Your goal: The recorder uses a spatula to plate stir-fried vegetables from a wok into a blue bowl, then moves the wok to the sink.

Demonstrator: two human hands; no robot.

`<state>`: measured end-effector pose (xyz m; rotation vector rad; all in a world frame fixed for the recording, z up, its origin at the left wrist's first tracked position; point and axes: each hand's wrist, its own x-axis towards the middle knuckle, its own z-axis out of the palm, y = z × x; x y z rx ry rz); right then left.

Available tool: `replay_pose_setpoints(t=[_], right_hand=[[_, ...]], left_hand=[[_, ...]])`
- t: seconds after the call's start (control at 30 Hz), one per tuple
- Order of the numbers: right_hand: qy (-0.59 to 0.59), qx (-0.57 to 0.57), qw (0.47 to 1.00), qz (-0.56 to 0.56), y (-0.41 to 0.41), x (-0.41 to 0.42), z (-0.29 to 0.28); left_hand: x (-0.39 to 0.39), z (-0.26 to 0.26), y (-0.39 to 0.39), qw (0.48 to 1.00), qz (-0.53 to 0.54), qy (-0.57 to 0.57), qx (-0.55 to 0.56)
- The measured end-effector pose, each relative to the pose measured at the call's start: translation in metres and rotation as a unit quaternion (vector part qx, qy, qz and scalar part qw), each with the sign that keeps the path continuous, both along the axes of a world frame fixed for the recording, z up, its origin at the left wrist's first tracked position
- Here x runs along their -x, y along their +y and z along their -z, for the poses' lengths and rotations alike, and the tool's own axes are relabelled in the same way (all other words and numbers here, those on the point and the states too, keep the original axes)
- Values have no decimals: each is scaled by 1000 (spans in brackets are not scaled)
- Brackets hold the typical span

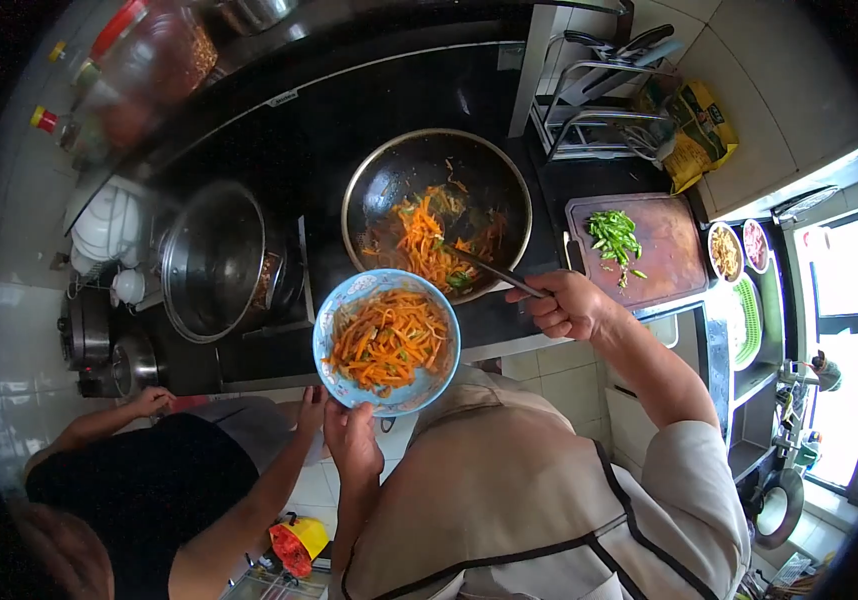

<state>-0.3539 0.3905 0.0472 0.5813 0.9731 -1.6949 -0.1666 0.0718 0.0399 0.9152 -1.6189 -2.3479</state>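
Observation:
My left hand [354, 439] grips the near rim of a light blue patterned bowl [436, 375], which holds shredded carrot with bits of green [391, 337]. The bowl is held over the near left edge of a dark wok [384, 180]. More shredded carrot [429, 240] lies in the wok. In my right hand [567, 304] is the handle of a dark cooking utensil [496, 271]; its working end is down among the shreds and partly hidden by them.
A cutting board [661, 240] with sliced green peppers [613, 236] lies right of the wok, near small bowls [725, 252] and a knife rack [594, 112]. Left stands a large glass lid [215, 262]. Another person in a black top [143, 487] is close at my left.

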Motion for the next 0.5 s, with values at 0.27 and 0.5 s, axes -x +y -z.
replay_pose_setpoints(t=[0.27, 0.5], right_hand=[[81, -14, 997, 17, 13, -7, -41], [133, -17, 991, -5, 20, -21, -108]], left_hand=[[9, 15, -1, 999, -17, 25, -32], [54, 26, 2, 998, 4, 31, -50]])
